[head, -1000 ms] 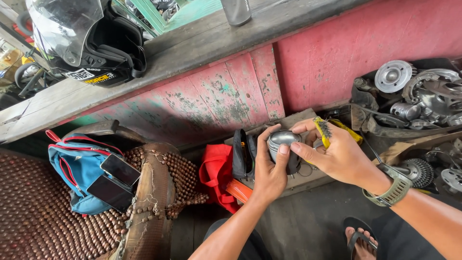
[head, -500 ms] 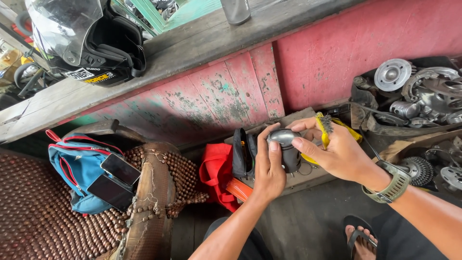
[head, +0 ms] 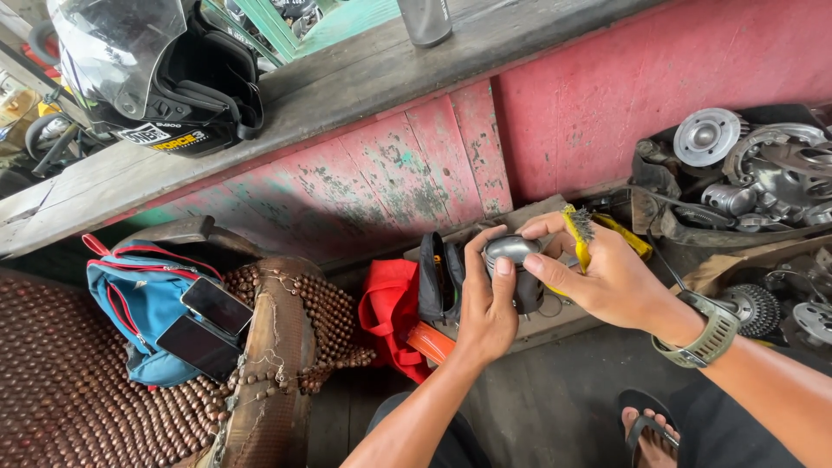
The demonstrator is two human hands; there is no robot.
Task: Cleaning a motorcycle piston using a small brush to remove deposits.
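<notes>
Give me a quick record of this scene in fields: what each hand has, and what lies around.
Left hand: grips a rounded grey metal part from the side.
Right hand: fingertips on the metal part, holds a yellow wire brush.
Wrist: green watch.
Left of the hands: red bag, blue bag with two phones on it.
Ledge: black helmet.
Right: pile of metal engine parts.

I'm gripping a dull grey metal piston (head: 513, 260) and a yellow brush (head: 579, 232), beside a red bag (head: 390, 316) and flaking pink-green boards (head: 381, 178).
</notes>
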